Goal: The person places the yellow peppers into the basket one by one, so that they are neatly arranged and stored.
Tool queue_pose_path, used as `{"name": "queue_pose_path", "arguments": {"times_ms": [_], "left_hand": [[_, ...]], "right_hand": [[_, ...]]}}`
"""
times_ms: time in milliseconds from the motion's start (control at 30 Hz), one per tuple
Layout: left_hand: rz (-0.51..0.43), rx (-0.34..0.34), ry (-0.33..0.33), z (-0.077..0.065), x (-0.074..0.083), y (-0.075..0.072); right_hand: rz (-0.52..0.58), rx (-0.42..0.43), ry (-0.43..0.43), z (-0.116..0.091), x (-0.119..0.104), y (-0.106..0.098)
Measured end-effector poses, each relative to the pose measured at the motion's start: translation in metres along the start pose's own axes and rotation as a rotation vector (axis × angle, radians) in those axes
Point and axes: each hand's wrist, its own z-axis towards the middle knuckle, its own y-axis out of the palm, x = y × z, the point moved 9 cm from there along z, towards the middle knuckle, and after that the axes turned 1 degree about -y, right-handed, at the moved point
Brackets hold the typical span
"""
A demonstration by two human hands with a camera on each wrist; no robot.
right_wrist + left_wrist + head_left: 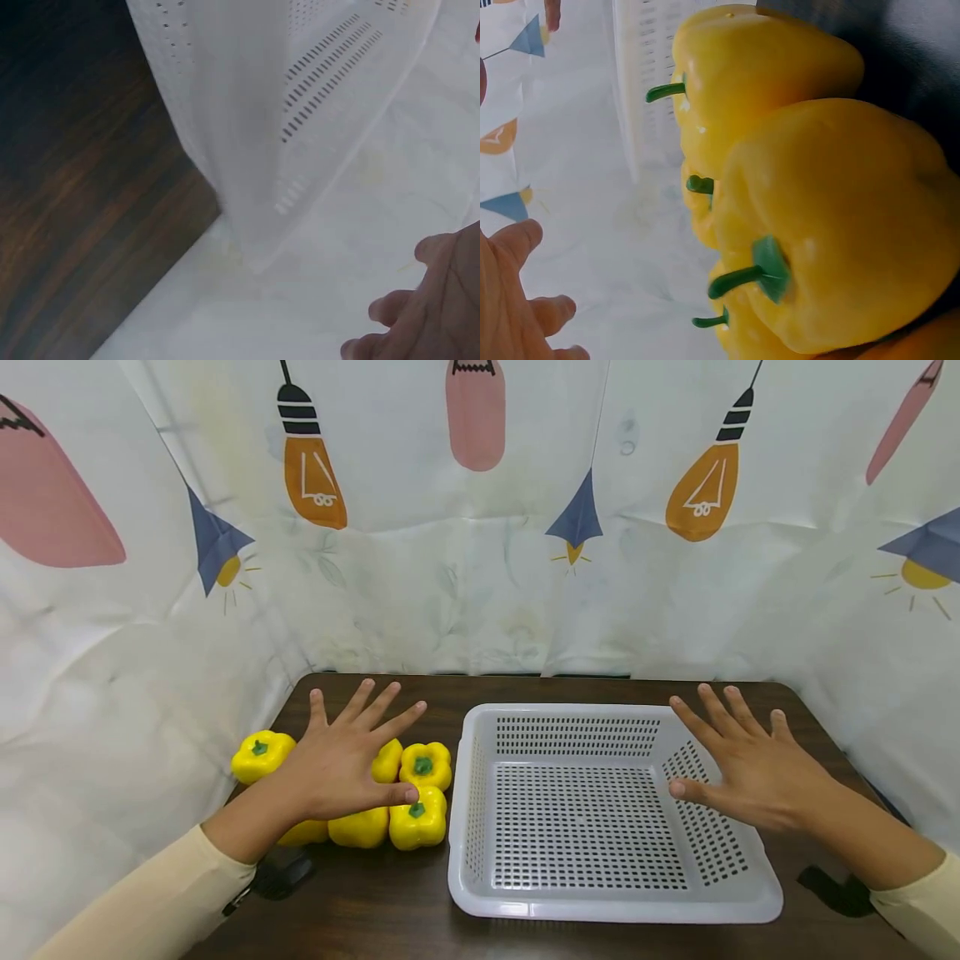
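With fingers spread wide, my left hand point(337, 764) hovers over a group of yellow bell peppers point(417, 818) on the left of the table, partly hiding them. The left wrist view shows several of these bell peppers point(840, 217) close up, their green stems pointing left. Over the right side of a white perforated plastic basket point(588, 827), my right hand point(757, 768) is held with its fingers spread. Neither hand holds anything. In the right wrist view, a corner of the basket point(240, 135) appears beside the fingers point(390, 307).
The dark wooden table point(360, 902) carries the peppers and basket. A white printed sheet point(480, 593) hangs behind and along both sides. One bell pepper point(262, 756) sits at the table's left edge, apart from the front ones. Dark straps point(836, 892) show near the wrists.
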Motion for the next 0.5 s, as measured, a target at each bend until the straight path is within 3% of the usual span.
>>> {"name": "queue_pose_path", "arguments": {"times_ms": [500], "left_hand": [[-0.060, 0.035, 0.007, -0.018, -0.011, 0.011]], "right_hand": [[0.122, 0.064, -0.008, -0.014, 0.027, 0.014]]}}
